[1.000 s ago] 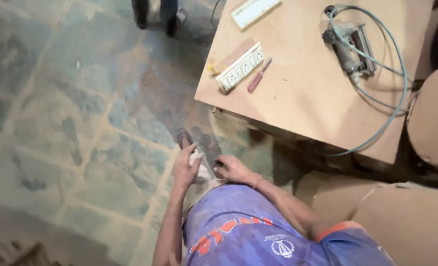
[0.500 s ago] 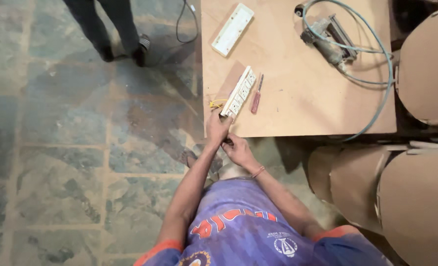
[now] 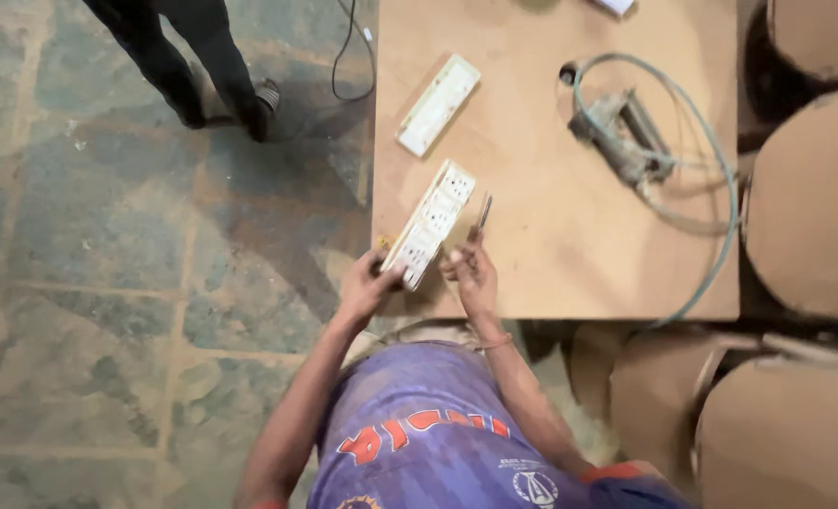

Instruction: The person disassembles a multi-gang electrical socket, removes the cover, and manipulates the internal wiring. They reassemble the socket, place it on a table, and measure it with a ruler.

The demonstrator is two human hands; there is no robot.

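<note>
Since a second ago both hands have risen from the floor to the table's [image 3: 569,264] near edge. The left hand [image 3: 370,283] grips one white socket strip [image 3: 430,222]; the right hand [image 3: 468,269] pinches one screwdriver [image 3: 484,211]. A second strip [image 3: 439,104] lies farther back.

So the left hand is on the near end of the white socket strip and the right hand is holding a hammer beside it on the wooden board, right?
Not quite. The head view shows the right hand holding a screwdriver, not a hammer. The rest holds: the left hand is on the near end of the white socket strip on the wooden board.
</note>
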